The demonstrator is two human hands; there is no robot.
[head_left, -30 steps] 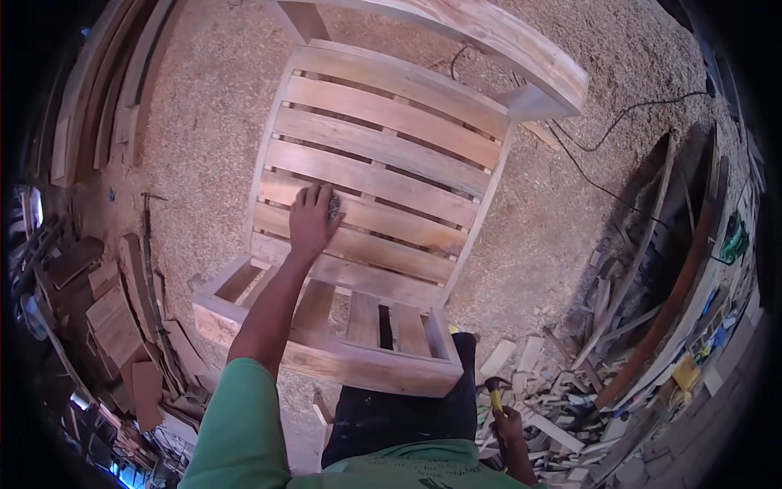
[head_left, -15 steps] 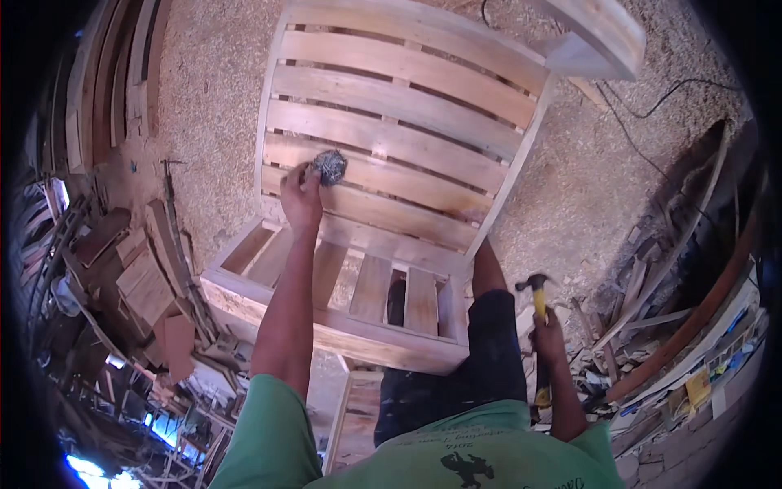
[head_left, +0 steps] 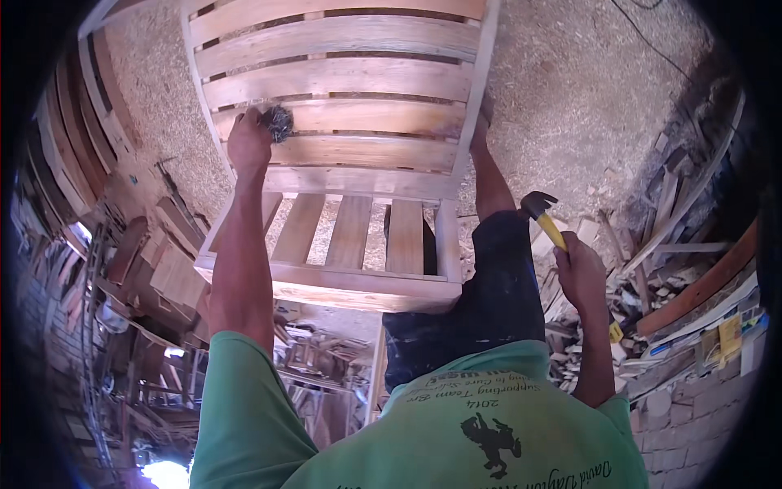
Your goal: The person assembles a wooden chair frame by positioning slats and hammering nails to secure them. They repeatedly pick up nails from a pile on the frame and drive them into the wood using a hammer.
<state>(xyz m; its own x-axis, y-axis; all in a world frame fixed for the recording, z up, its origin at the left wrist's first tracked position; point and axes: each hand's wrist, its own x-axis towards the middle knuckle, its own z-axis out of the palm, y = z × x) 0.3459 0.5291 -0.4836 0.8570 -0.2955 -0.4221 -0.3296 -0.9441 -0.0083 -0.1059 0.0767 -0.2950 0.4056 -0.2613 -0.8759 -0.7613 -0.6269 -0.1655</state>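
My left hand point(head_left: 249, 147) is closed on a dark grey, bristly metallic clump point(head_left: 278, 123), held over the slats of a pale wooden frame point(head_left: 342, 77). Whether the clump is nails or wire wool I cannot tell. On the right, beside the frame, my right hand point(head_left: 581, 265) grips the handle of a claw hammer point(head_left: 544, 213) with a dark head and yellow handle. The hammer head points up and away, clear of the wood. A shorter slatted section point(head_left: 366, 289) joins the frame's near end, against my dark shorts.
Wood shavings cover the floor point(head_left: 562, 114) around the frame. Long boards point(head_left: 81, 138) lean at the far left, with stacked wood pieces point(head_left: 175, 269) nearer. Scrap wood point(head_left: 668, 196) is heaped on the right beside a brick wall point(head_left: 692, 440). A cable point(head_left: 652, 45) trails at the far right.
The view has shifted, with the frame higher and further left in it. My right hand has raised the hammer, its head now tilted to the left. The left hand keeps the clump over the slats.
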